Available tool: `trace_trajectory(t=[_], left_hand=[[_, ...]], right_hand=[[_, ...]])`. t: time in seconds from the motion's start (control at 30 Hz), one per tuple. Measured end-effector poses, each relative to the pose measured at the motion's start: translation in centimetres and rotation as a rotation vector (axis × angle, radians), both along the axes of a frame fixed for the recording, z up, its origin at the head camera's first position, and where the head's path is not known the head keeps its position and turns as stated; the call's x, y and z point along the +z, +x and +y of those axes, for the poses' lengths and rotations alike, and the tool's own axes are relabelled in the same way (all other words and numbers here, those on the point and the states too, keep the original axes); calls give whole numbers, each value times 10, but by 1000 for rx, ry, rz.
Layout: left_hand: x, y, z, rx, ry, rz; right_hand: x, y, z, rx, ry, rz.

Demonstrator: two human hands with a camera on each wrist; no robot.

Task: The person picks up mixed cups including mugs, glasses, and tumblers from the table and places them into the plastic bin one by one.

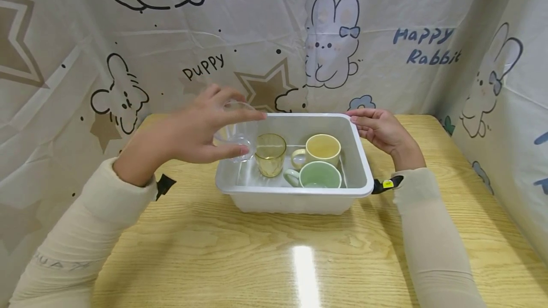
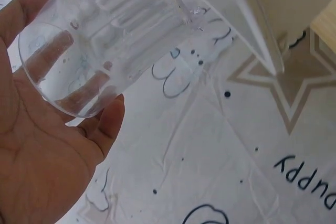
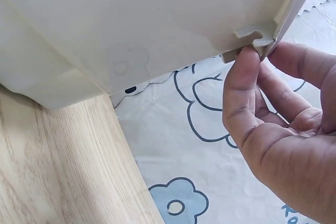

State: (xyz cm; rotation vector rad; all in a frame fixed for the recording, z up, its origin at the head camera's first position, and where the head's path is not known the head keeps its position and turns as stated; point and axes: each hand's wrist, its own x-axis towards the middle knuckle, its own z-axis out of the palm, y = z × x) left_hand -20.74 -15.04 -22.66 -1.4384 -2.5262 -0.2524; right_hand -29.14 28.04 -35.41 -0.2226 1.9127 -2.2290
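My left hand [image 1: 201,125] grips a clear plastic cup [image 2: 115,35] between thumb and fingers, above the left end of a white plastic basin [image 1: 295,191]. In the head view the cup is partly covered by the fingers. Inside the basin stand an amber glass [image 1: 270,156], a yellow mug [image 1: 323,149] and a green mug [image 1: 321,175], both mug handles pointing left. My right hand [image 1: 381,129] pinches the basin's rim at its far right corner; the right wrist view shows thumb and fingertips on the rim's edge [image 3: 268,45].
The basin sits on a wood-grain table [image 1: 205,241], with table surface in front of it. A pale cloth [image 1: 265,37] printed with cartoon animals hangs behind and along both sides.
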Motion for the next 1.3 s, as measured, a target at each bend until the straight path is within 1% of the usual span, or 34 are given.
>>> trace_trajectory(t=[0.17,0.37,0.53,0.63,0.73,0.83,1.0,1.1,1.23,1.3], left_hand=[[-15,-6,13,-83,29,-32],[-33,-15,27,-138,21,-113],[-47,-22,36,-193,11,-114],[-54,-25,39,-212,0,-125],[-60,-25,41,-211,-17,-178],[-64,-24,42,-194,-39,-223],[-67,-26,43,-195,-64,-248],[-68,-27,42,-199,-83,-276],[-69,-27,42,-178,-125,-320],[-70,-28,42,-171,-144,-329]], right_hand=[[-1,-1,0,0,14,0],[-1,-2,1,-4,32,1],[0,-2,1,-2,25,2],[0,-2,1,1,23,4],[-1,-2,1,4,21,5],[-1,-2,1,5,16,6],[-1,-2,1,7,10,7],[-2,-2,1,10,10,5],[-2,-3,1,12,-1,3],[-2,-2,2,12,-2,3]])
